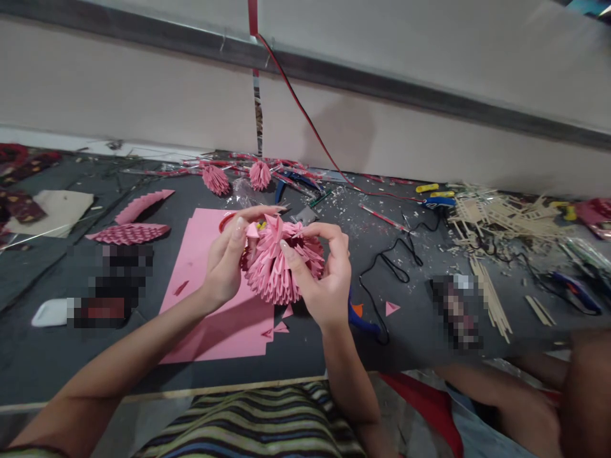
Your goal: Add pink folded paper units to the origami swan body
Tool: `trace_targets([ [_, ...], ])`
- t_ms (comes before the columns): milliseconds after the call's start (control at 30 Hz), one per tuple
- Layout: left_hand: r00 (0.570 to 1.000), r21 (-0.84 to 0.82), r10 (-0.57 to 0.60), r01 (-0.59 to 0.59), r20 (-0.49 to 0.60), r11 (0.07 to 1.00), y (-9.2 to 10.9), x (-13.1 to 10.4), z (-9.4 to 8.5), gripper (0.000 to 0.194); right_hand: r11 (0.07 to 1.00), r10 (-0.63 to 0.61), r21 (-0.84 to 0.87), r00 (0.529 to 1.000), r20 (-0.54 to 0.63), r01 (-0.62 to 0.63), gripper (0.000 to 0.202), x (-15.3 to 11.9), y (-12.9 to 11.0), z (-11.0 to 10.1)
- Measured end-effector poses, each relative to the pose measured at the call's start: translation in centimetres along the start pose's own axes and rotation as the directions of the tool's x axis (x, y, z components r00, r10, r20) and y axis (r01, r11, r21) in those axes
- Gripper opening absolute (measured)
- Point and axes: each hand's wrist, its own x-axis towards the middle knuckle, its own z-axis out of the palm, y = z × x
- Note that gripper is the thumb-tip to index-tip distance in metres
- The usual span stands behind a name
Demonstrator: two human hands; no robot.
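One round, spiky pink folded-paper cluster [273, 277], seemingly mostly built, sits pinched by left hand [226, 257] and right hand [329, 277] (loose pink paper triangles [392, 308] lie unattached).

This looks like a craft workshop, a shared one, for the bare limbs of another person [515, 401] show at the right edge of the same dark worktable [410, 357]. Handwork covers its top: pink paper sheets [224, 343], loose folded triangles [392, 308], a ball of folded pink paper [272, 280], and a heap of pale wooden sticks [501, 216]. Blue tools [438, 202] with black cords lie among them, and small scraps [344, 213] litter the surface towards the back. Behind stands a plain pale wall [143, 83], crossed by a dark rail [143, 36], with a red-and-black wire [310, 123] hanging down it to the table
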Motion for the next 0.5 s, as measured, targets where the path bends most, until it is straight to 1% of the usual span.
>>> trace_targets([
  [100, 0.99, -0.042, 0.097, -0.102, -0.103, 0.994, 0.4, 0.0, 0.1, 0.037, 0.999, 0.008, 0.038, 1.0, 0.023, -0.009, 0.015, 0.0, 0.1, -0.2],
  [133, 0.983, -0.05, 0.146, -0.152, -0.11, 0.987, 0.5, 0.1, 0.1, 0.036, 0.998, 0.018, 0.06, 0.999, 0.028, -0.019, 0.015, 0.0, 0.2, -0.2],
  [233, 0.963, -0.052, 0.267, -0.269, -0.041, 0.962, 0.7, 0.1, 0.0, 0.039, 0.996, 0.034, 0.087, 0.999, 0.028, -0.036, 0.012, 0.0, 0.4, -0.3],
  [267, 0.959, -0.049, 0.283, -0.283, -0.016, 0.958, 0.8, 0.1, 0.0, 0.04, 0.996, 0.03, 0.081, 0.999, 0.025, -0.032, 0.012, 0.0, 0.4, -0.3],
  [333, 0.961, -0.052, 0.275, -0.274, 0.02, 0.96, 1.0, 0.1, 0.0, 0.043, 0.998, 0.024, 0.062, 1.0, 0.013, -0.025, 0.011, 0.0, 0.3, -0.3],
  [500, 0.967, -0.065, 0.247, -0.243, 0.057, 0.968, 1.6, 0.2, 0.0, 0.045, 1.0, 0.009, 0.014, 1.0, 0.0, -0.009, 0.012, -0.1, 0.3, -0.1],
])
